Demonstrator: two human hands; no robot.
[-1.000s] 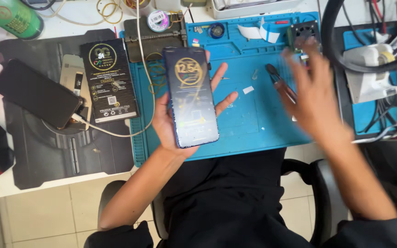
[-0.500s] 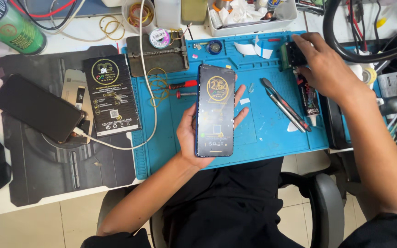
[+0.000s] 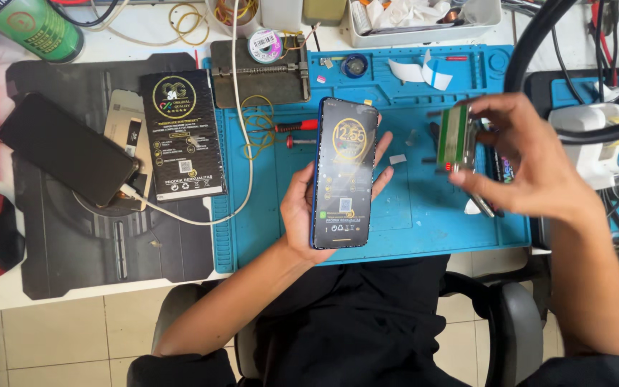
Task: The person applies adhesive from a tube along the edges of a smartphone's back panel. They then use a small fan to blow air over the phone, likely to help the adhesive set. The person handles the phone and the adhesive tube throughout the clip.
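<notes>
- The white workbench is spreading across the top of the view, and a person in dark clothes is sitting at it on a chair.
- The blue work mat is covering the middle of the bench, and both hands are working above it.
- The dark grey mat is lying to its left, touching its edge.
- The black flat box is resting on the dark mat, near the blue mat's left border.
- The black phone is lying further left at a slant, with a white cable plugged into its lower end and looping up over the blue mat.
- The smartphone is sitting upright in the left hand, screen lit and facing up, above the centre of the blue mat.
- The left hand is cradling it from beneath, fingers wrapping both long edges, clamped on it.
- The right hand is hovering over the right part of the blue mat, thumb and fingers pinching a small green-and-silver block, blurred.
- The green spray can is lying at the top left corner.
- The red-handled screwdriver is lying on the blue mat, just left of the smartphone's top.
- The solder spool is standing beyond the mat's upper edge.
</notes>
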